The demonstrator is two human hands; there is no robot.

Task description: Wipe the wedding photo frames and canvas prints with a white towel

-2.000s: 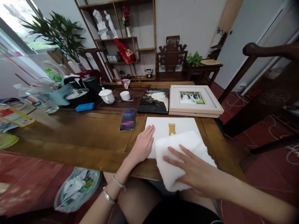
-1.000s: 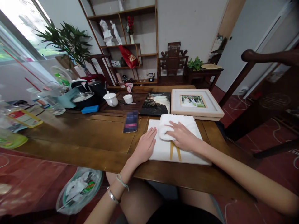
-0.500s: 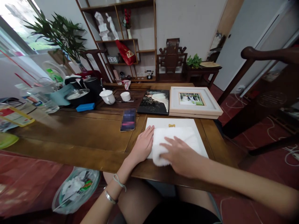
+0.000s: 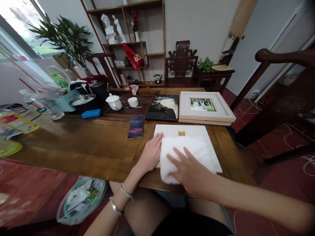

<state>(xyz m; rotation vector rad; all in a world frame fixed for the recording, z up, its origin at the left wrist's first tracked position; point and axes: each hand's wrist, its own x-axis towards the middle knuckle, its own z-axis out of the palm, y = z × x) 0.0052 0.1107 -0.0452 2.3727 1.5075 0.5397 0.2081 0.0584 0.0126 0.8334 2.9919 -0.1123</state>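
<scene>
A white flat board (image 4: 167,129) with a small gold-coloured metal hanger (image 4: 181,133) lies on the wooden table near its front edge. My left hand (image 4: 152,151) rests flat along the board's left edge, fingers stretched out. Spread over a folded white cloth (image 4: 194,144), my right hand (image 4: 189,167) presses down with its fingers apart. The cloth covers much of the board and overhangs its near edge. Beyond the board are a dark picture panel (image 4: 159,111) and a pale-framed photo (image 4: 223,113) stacked on another frame.
A phone (image 4: 135,126) lies left of the board. Farther back stand a white lidded cup (image 4: 114,102), a small white cup (image 4: 133,102), a blue block (image 4: 91,113) and a black pot (image 4: 85,104). A lined waste bin (image 4: 99,196) is below the table's front edge.
My right hand has slid the white cloth slightly toward me, uncovering more of the metal hanger. My left hand stays at the board's left edge.
</scene>
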